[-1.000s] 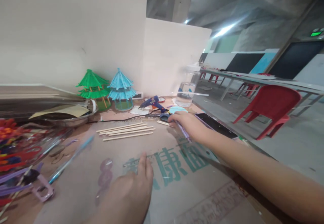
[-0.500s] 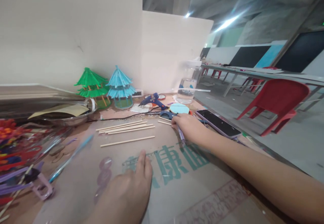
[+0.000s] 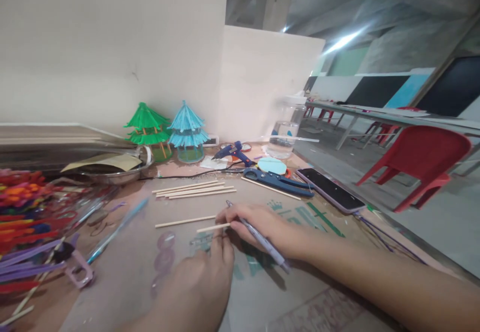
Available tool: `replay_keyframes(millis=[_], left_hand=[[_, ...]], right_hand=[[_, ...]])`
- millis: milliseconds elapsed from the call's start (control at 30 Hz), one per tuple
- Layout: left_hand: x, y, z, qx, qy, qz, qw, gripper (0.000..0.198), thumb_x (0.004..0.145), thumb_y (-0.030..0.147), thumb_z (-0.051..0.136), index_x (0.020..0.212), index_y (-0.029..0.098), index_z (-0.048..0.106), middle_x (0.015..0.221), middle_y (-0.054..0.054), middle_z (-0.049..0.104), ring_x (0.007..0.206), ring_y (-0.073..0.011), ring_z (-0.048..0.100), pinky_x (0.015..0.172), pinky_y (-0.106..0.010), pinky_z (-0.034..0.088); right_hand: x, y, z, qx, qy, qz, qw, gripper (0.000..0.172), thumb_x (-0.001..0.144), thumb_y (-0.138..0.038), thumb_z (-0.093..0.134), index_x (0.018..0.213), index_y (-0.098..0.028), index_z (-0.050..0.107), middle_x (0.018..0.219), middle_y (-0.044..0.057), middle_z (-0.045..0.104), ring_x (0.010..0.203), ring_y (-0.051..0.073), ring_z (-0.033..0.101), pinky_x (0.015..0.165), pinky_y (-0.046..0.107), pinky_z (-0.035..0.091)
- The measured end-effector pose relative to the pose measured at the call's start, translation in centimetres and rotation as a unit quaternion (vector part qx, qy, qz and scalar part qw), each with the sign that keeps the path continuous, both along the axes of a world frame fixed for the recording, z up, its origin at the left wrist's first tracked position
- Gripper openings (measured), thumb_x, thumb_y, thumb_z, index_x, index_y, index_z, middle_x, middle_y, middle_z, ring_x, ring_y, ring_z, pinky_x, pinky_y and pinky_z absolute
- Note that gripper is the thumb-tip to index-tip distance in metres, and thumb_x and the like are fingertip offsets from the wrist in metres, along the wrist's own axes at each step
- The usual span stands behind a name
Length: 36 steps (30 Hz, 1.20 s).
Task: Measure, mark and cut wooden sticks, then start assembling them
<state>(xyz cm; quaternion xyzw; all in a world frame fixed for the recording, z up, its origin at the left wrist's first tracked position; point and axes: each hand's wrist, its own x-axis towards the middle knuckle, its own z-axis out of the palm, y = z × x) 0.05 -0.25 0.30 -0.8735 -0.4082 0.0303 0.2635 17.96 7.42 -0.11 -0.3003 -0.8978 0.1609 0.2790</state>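
My right hand [image 3: 262,228] is closed on a thin grey pen [image 3: 258,237] and also pinches the end of a short wooden stick [image 3: 212,228] against the table. My left hand [image 3: 195,284] lies palm down just in front of it, fingers together, fingertips touching the table beside that stick. Another loose stick [image 3: 185,221] lies just left of the hands. A small bundle of longer wooden sticks [image 3: 193,190] lies farther back.
Blue pliers [image 3: 279,179], a blue glue gun [image 3: 234,153], a black phone [image 3: 330,190] and a water jar [image 3: 283,132] sit at the back right. Green [image 3: 148,127] and blue [image 3: 187,128] stick pagodas stand by the wall. Coloured sticks [image 3: 22,217] pile at the left. A red chair [image 3: 423,159] stands right.
My right hand has drawn back from near the pliers toward me, bringing the pen and a short stick to my left hand. The pliers now lie uncovered.
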Motion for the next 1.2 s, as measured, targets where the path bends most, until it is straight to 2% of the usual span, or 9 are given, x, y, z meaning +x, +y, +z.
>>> replay_keyframes(millis=[100, 233, 300, 400, 600, 800, 967, 1067, 1200], left_hand=[[0.2, 0.1, 0.3, -0.015, 0.005, 0.01, 1.0, 0.063, 0.07, -0.007, 0.046, 0.128, 0.011, 0.06, 0.125, -0.022, 0.064, 0.052, -0.0168, 0.067, 0.042, -0.025, 0.052], [0.3, 0.1, 0.7, -0.035, 0.007, 0.021, 0.999, 0.065, 0.07, -0.007, 0.046, 0.132, 0.011, 0.057, 0.131, -0.023, 0.058, 0.053, -0.0169, 0.068, 0.043, -0.025, 0.054], [0.3, 0.1, 0.8, -0.04, 0.012, 0.025, 0.999, 0.065, 0.069, -0.008, 0.045, 0.131, 0.011, 0.058, 0.132, -0.022, 0.057, 0.053, -0.0168, 0.068, 0.042, -0.025, 0.054], [0.2, 0.1, 0.7, -0.037, 0.018, 0.028, 0.999, 0.065, 0.069, -0.008, 0.045, 0.129, 0.011, 0.059, 0.131, -0.021, 0.057, 0.052, -0.0168, 0.068, 0.041, -0.025, 0.054], [0.2, -0.1, 0.4, -0.026, 0.022, 0.025, 0.999, 0.065, 0.071, -0.006, 0.043, 0.13, 0.013, 0.059, 0.132, -0.02, 0.057, 0.05, -0.0165, 0.067, 0.04, -0.025, 0.055], [0.5, -0.1, 0.5, -0.042, 0.026, 0.026, 0.998, 0.067, 0.071, -0.007, 0.044, 0.136, 0.011, 0.053, 0.14, -0.022, 0.048, 0.049, -0.0151, 0.066, 0.04, -0.024, 0.053], [0.8, 0.0, 0.8, -0.08, 0.019, 0.039, 0.996, 0.065, 0.075, -0.006, 0.047, 0.137, 0.012, 0.052, 0.14, -0.025, 0.047, 0.053, -0.0162, 0.068, 0.043, -0.025, 0.054], [0.9, 0.0, 1.1, -0.111, 0.03, 0.041, 0.992, 0.067, 0.074, -0.007, 0.045, 0.138, 0.01, 0.05, 0.14, -0.026, 0.047, 0.057, -0.017, 0.069, 0.044, -0.024, 0.055], [0.9, -0.1, 1.3, -0.109, 0.048, 0.022, 0.993, 0.067, 0.073, -0.006, 0.043, 0.139, 0.005, 0.047, 0.14, -0.029, 0.044, 0.056, -0.0175, 0.068, 0.041, -0.024, 0.054]], right_hand=[[0.0, 0.5, -0.5, 0.005, -0.039, -0.053, 0.998, 0.02, 0.095, -0.022, 0.042, 0.107, -0.02, 0.058, 0.107, 0.009, 0.069, 0.1, 0.021, 0.066, 0.089, 0.035, 0.051], [0.7, 1.6, -0.2, 0.063, -0.023, -0.114, 0.991, 0.015, 0.093, -0.019, 0.043, 0.097, -0.02, 0.057, 0.11, 0.01, 0.067, 0.11, 0.023, 0.061, 0.095, 0.036, 0.047], [0.9, 1.9, -0.1, 0.072, -0.007, -0.124, 0.99, 0.014, 0.093, -0.019, 0.042, 0.094, -0.02, 0.056, 0.104, 0.009, 0.066, 0.104, 0.023, 0.062, 0.091, 0.035, 0.048], [1.2, 2.0, 0.1, 0.06, -0.001, -0.149, 0.987, 0.014, 0.094, -0.021, 0.043, 0.093, -0.019, 0.056, 0.088, 0.005, 0.065, 0.082, 0.02, 0.062, 0.075, 0.032, 0.049], [1.4, 1.4, 0.0, 0.095, -0.033, -0.104, 0.989, 0.008, 0.093, -0.021, 0.053, 0.088, -0.019, 0.06, 0.084, 0.005, 0.059, 0.081, 0.019, 0.055, 0.072, 0.029, 0.044], [0.9, 0.9, 0.1, 0.058, -0.076, -0.104, 0.99, 0.007, 0.091, -0.02, 0.058, 0.087, -0.019, 0.063, 0.084, 0.004, 0.058, 0.081, 0.019, 0.054, 0.069, 0.028, 0.042], [0.8, 0.7, 0.0, 0.066, -0.074, -0.064, 0.993, 0.009, 0.093, -0.022, 0.057, 0.088, -0.019, 0.064, 0.085, 0.005, 0.058, 0.082, 0.019, 0.054, 0.07, 0.028, 0.042], [1.1, 0.5, 0.1, 0.063, -0.084, -0.05, 0.993, 0.013, 0.094, -0.026, 0.054, 0.092, -0.019, 0.064, 0.085, 0.006, 0.057, 0.082, 0.02, 0.054, 0.07, 0.029, 0.043], [2.1, 0.6, 0.3, 0.034, -0.094, -0.039, 0.994, 0.014, 0.095, -0.027, 0.053, 0.095, -0.019, 0.064, 0.087, 0.007, 0.058, 0.083, 0.02, 0.055, 0.071, 0.03, 0.044]])
